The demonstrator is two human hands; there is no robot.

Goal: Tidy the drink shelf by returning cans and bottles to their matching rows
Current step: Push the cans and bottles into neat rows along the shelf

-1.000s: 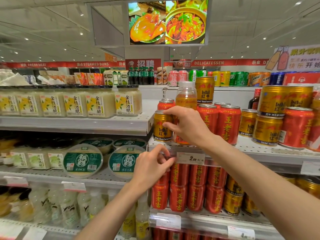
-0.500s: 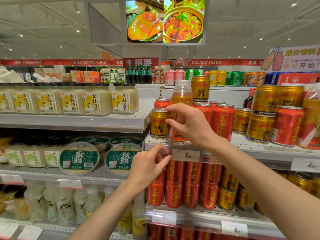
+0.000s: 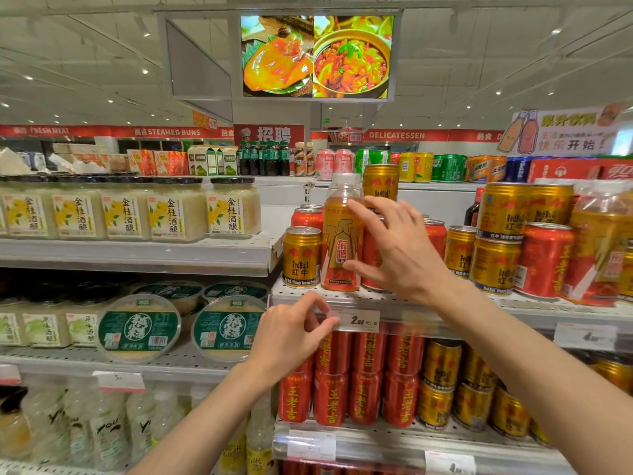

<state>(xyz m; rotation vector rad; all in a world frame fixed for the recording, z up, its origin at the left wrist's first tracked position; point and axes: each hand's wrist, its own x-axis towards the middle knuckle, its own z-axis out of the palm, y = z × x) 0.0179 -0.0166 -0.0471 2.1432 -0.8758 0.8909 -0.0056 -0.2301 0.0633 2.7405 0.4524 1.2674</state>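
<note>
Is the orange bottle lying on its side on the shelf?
No, the orange bottle stands upright on the shelf, between a gold can and the right hand.

A crowded drink shelf [image 3: 394, 298]; an orange bottle [image 3: 340, 241] stands at its front edge, a gold can [image 3: 301, 257] just beside it on the left and red cans [image 3: 371, 255] close behind on the right; open air lies in front of the shelf edge and above the can tops; a taller stacked gold can [image 3: 380, 181] rises behind the bottle.
</note>
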